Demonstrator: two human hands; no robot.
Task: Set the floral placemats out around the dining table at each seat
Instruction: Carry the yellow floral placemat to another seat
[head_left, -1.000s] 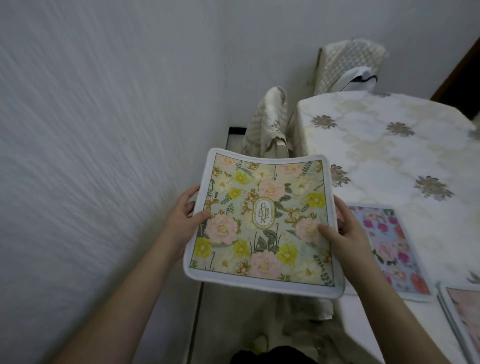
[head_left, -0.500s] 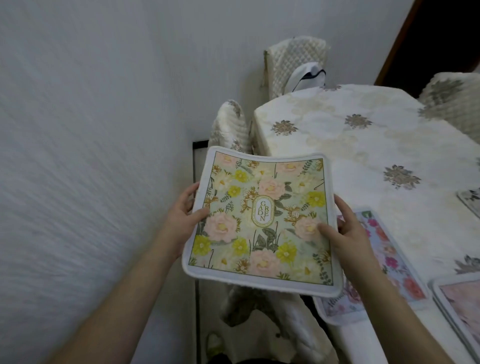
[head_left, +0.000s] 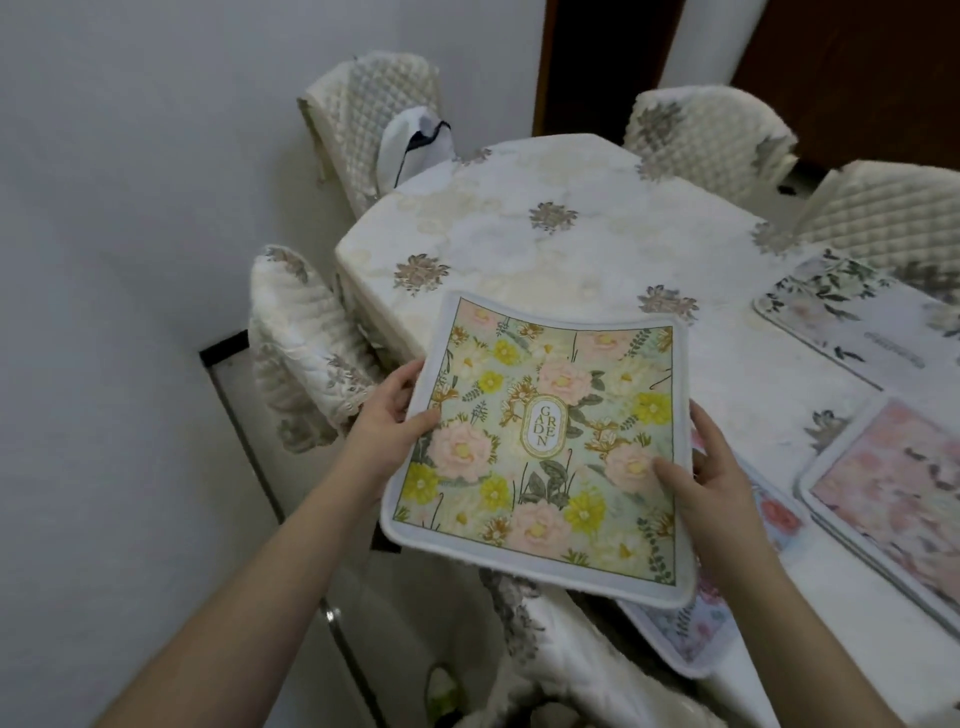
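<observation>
I hold a square floral placemat (head_left: 545, 441), green with pink and yellow flowers and a white border, level above the near left corner of the dining table (head_left: 571, 249). My left hand (head_left: 389, 421) grips its left edge, thumb on top. My right hand (head_left: 706, 478) grips its right edge, thumb on the print. Under it on the table lies a pale blue floral placemat (head_left: 727, 623), partly hidden. A pink placemat (head_left: 893, 478) lies at the right, and a white leafy placemat (head_left: 852, 312) sits at the far right seat.
Quilted cream chairs ring the table: one at the left (head_left: 301, 343), one at the far end (head_left: 374, 114) with a white bag (head_left: 415, 140) on it, two at the far right (head_left: 711, 135). A white wall (head_left: 130, 260) runs close along the left.
The view has swung right toward the table, and the held placemat now hangs over the table corner instead of the gap beside the wall. Both grips are unchanged.
</observation>
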